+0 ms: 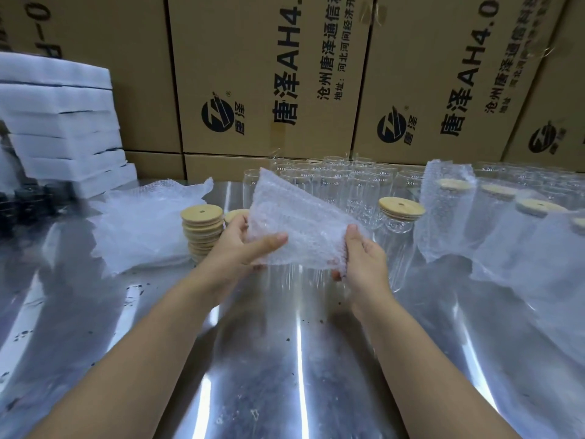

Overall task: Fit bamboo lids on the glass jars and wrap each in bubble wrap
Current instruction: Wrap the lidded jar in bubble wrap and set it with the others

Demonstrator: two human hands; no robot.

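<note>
Head view: a shiny metal table [285, 359] is stretching out under two bare forearms. Above it, the left hand [243, 245] and right hand [364, 261] are holding a bubble wrap sheet [297, 223] in the air, each pinching a lower corner between thumb and fingers [337, 275]. Just left of the hands, a stack of lids [202, 229] is standing beside a wrap pile [142, 223]. Right of the sheet, a lidded jar [395, 245] is standing near wrapped jars [443, 210]. Open jars [332, 182] are crowding behind, in front of cardboard boxes [269, 74].

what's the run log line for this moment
left hand: holds bubble wrap sheet | right hand: holds sheet | lidded jar: bare, upright
</note>
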